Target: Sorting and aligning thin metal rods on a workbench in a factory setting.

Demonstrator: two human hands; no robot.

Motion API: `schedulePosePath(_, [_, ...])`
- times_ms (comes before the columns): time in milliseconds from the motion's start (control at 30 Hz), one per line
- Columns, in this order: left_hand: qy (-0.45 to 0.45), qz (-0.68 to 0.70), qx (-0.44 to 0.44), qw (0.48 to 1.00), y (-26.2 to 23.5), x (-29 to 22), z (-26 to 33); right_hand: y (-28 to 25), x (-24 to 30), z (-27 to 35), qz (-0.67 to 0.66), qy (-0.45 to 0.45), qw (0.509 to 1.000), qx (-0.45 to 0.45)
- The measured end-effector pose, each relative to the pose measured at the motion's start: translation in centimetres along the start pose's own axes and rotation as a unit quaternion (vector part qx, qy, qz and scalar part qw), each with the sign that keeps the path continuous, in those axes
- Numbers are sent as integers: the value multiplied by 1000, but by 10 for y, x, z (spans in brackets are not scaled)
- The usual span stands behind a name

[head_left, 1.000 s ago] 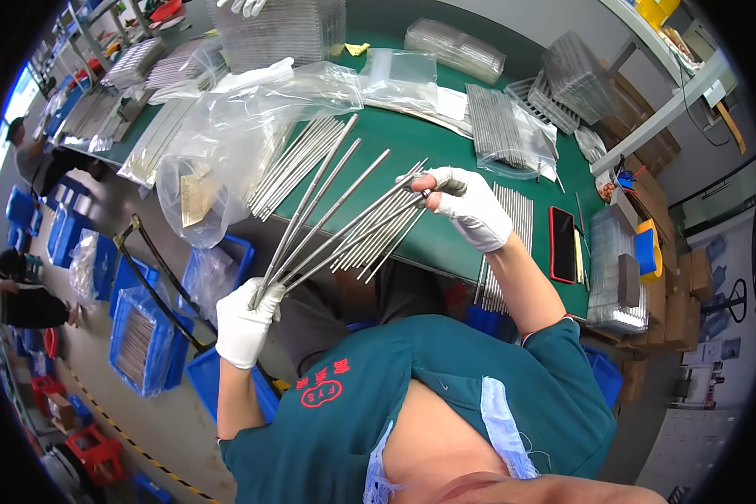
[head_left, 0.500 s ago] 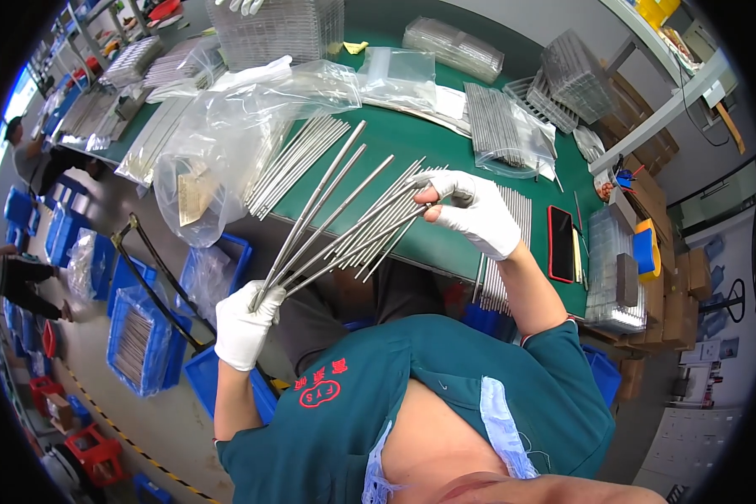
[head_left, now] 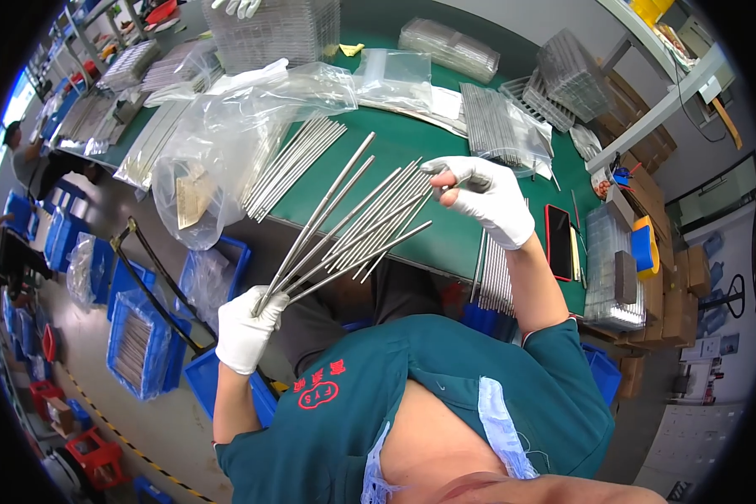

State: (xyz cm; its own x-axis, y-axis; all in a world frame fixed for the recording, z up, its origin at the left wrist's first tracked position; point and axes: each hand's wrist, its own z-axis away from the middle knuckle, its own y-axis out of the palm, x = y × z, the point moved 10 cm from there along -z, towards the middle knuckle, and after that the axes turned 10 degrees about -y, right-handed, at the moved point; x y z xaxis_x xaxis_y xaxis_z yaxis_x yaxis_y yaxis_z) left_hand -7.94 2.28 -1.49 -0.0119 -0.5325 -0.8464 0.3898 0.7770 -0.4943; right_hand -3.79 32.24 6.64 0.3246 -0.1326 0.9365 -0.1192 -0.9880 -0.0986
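Observation:
My left hand (head_left: 250, 329), in a white glove, is closed around the lower ends of several thin grey metal rods (head_left: 323, 202), which fan out up and to the right. My right hand (head_left: 489, 200) wears a white glove with bare thumb and finger tips. Its fingers are curled in a pinch at the far end of one of these rods. Beneath the fan, more loose rods (head_left: 386, 206) lie across the front edge of the green table (head_left: 433, 244). Another row of rods (head_left: 298, 164) lies farther left, and a further row (head_left: 497, 273) sits under my right forearm.
A clear plastic bag (head_left: 195, 160) drapes over the table at left. Bagged rods (head_left: 491, 126) and clear plastic trays (head_left: 573, 76) stand at the back right. A red-edged phone (head_left: 558, 244) lies at right. Blue bins (head_left: 147, 340) and a cart handle (head_left: 130, 252) occupy the floor at left.
My right hand has shifted slightly right and down. One rod has come away from its fingers and now points lower right, apart from the others. My left hand has barely moved.

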Motion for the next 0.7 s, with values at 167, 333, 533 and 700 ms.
schedulePosePath(167, [12, -1, 12, 1000, 3, -4, 1, 16, 7, -3, 19, -20, 999, 45])
schedulePosePath(333, [10, -5, 28, 1000, 5, -6, 0, 18, 12, -3, 58, -45, 995, 68])
schedulePosePath(533, [6, 19, 43, 999, 8, -6, 1, 1, 2, 0, -29, 15, 999, 0])
schedulePosePath(700, [6, 15, 68, 998, 12, -12, 3, 8, 1, -4, -15, 11, 1000, 22])
